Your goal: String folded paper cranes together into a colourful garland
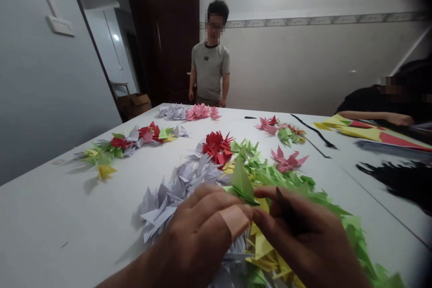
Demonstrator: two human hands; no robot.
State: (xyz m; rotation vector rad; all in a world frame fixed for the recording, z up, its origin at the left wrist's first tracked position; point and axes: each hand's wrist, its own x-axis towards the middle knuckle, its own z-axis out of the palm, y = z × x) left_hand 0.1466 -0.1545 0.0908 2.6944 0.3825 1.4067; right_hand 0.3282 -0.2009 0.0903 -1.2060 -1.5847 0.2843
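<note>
Over a heap of folded paper cranes, my left hand (pixel 205 229) is closed on a green paper crane (pixel 242 182), pinching its lower part. A tan strip like a plaster wraps one finger of this hand. My right hand (pixel 313 234) meets the crane from the right, its thumb and forefinger at the crane's edge. A dark, pointed object (pixel 286 211) lies across the right palm; its kind cannot be made out. Around my hands lie pale lavender cranes (pixel 189 180), red cranes (pixel 218 147), green cranes (pixel 283 173) and yellow cranes (pixel 265 243).
More mixed cranes (pixel 148 135) lie left on the white table (pixel 67 216). Pink cranes (pixel 199 111) are at the far edge, a pink one (pixel 288 160) nearer. Black cords (pixel 398 180) and coloured paper (pixel 378 132) lie right. One person stands opposite; another leans in at right.
</note>
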